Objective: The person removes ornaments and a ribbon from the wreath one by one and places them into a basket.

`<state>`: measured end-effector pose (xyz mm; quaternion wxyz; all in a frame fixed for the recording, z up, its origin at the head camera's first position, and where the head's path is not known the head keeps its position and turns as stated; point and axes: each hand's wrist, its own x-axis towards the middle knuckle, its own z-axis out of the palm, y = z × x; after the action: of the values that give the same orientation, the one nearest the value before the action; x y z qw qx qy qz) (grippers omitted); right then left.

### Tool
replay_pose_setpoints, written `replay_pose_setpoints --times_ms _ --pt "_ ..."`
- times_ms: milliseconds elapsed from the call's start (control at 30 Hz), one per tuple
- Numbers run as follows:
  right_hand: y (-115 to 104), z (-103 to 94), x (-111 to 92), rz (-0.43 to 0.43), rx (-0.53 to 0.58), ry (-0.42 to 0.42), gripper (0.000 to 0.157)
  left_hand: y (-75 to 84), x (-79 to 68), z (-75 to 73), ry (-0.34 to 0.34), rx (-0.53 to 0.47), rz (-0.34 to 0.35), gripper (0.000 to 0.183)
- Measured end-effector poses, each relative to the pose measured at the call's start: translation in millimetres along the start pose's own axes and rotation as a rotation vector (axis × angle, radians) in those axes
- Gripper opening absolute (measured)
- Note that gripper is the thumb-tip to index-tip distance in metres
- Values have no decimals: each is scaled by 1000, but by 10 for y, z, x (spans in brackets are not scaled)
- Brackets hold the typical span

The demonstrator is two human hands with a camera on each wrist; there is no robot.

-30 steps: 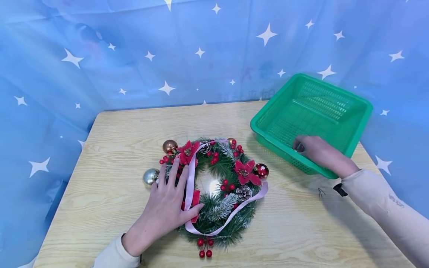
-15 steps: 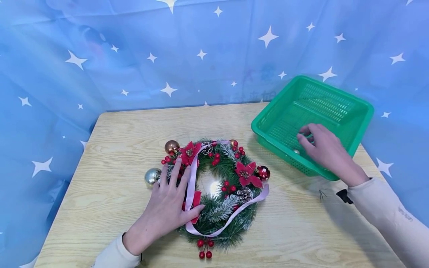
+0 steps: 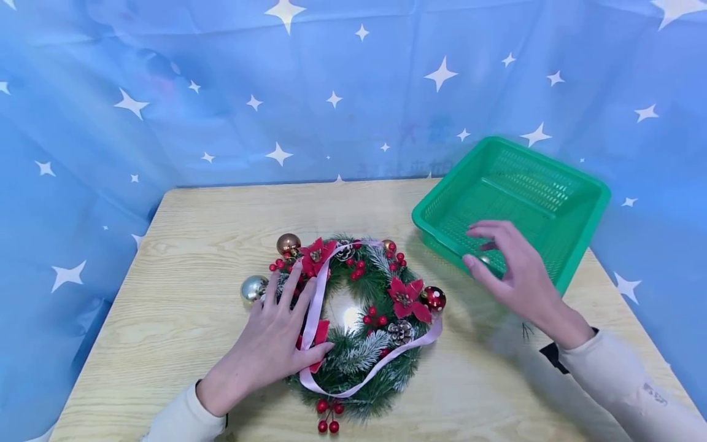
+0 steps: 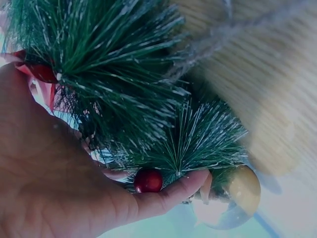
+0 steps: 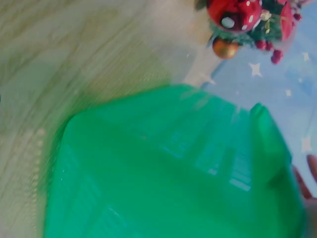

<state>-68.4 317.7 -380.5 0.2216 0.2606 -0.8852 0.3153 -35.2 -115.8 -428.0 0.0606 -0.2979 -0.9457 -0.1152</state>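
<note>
A Christmas wreath [image 3: 359, 356] with red poinsettias, berries and pine cones lies on the table in the head view. A pale pink ribbon [image 3: 313, 307] is draped loosely over it. My left hand [image 3: 273, 341] rests on the wreath's left side, fingers spread over the greenery. Beyond its fingertips sits a silver bauble [image 3: 253, 288], and in the left wrist view a finger reaches close to that bauble [image 4: 237, 193]. My right hand [image 3: 519, 276] hovers over the near side of the green basket [image 3: 563, 162], fingers loosely bent, with nothing visibly held. A small pale round thing [image 3: 485, 259] shows beside its thumb.
The wooden table [image 3: 210, 227] backs onto a blue star-patterned curtain [image 3: 309, 80]. A copper bauble [image 3: 288, 244] and a white-dotted red bauble [image 3: 434, 298] stick out from the wreath's edge. A small dark sprig-like mark [image 3: 526, 331] lies near the basket.
My right hand has come up from inside the basket and moved slightly toward the near rim, its fingers spreading apart. My left hand stays on the wreath.
</note>
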Motion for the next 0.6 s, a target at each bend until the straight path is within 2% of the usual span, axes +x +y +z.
replay_pose_setpoints --times_ms 267,433,600 --pt "-145 224 -84 -141 104 -135 53 -42 25 -20 5 3 27 111" --pt "-212 331 -147 -107 103 -255 69 -51 32 -19 -14 -13 21 110" --pt "-291 406 -193 -66 42 -394 88 -69 50 -25 -31 -26 30 109"
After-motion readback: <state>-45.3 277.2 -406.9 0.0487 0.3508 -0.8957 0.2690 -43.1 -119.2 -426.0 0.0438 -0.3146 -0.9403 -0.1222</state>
